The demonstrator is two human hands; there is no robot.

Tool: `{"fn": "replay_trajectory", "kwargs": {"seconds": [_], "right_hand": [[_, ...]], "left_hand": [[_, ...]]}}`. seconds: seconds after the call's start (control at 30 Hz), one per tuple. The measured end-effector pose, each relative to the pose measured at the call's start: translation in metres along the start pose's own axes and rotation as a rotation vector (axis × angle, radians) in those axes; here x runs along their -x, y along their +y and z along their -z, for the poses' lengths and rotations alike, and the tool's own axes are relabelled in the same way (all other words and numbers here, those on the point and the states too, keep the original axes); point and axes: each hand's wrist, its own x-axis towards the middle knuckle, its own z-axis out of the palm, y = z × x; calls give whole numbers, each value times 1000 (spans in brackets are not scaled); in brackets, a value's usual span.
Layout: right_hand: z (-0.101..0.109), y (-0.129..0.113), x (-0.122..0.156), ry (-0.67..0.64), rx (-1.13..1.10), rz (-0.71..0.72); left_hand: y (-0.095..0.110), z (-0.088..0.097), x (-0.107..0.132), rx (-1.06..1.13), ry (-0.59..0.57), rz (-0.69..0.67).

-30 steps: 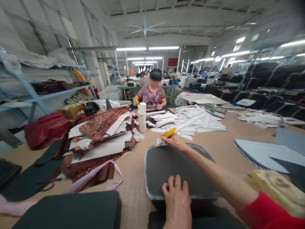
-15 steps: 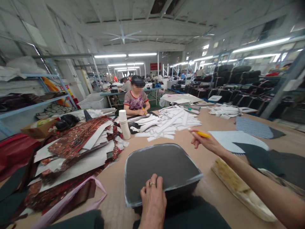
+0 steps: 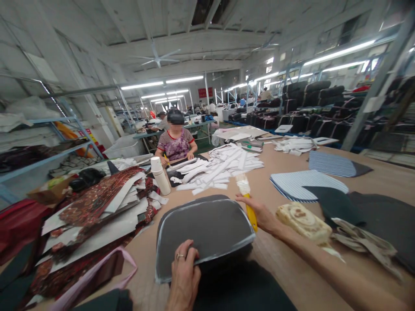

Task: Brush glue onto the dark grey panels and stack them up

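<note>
A stack of dark grey rounded panels (image 3: pixel 204 229) lies before me, a wet-looking white band along the edge of the top one. My left hand (image 3: pixel 186 270), a ring on one finger, is closed at the near left edge, fingers bent over the top face. At the stack's far right corner my right hand (image 3: pixel 259 211) grips a brush (image 3: pixel 249 209) by its yellow handle. Its white-coated bristles point up and away from me. To the right of that hand sits a yellowed, crusted container (image 3: pixel 303 222); its contents are hard to make out.
White strips (image 3: pixel 223 166) lie heaped beyond the stack, near a seated person (image 3: pixel 177 142) across the table. A cream bottle (image 3: pixel 160 177) stands by patterned red pieces (image 3: pixel 100 203) on the left. Striped pieces (image 3: pixel 304 183) and a crumpled cloth (image 3: pixel 363 244) lie right.
My right hand has come nearer the stack's right corner, and the brush has swung so its bristles show. My left hand still rests on the near edge. The view has shifted slightly.
</note>
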Motion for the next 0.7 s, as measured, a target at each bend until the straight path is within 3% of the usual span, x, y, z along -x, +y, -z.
{"fn": "replay_trajectory", "kwargs": {"seconds": [0.27,0.33,0.43,0.53,0.6,0.7], "right_hand": [[1,-11,-9,-66,-10,17],[4,-22,-6,-63,-3,35],[16,-45,1,-6,-76,51],[36,-69,7,144,-174,8],[52,-83,11,233,-225,-35],[75,-99,24,268,-247,-101]], "left_hand": [[17,11,14,6,167,-8],[14,21,21,-10,289,19],[4,42,40,46,586,160],[-8,60,62,360,768,420],[-14,67,69,620,753,531],[-11,75,69,879,636,545]]}}
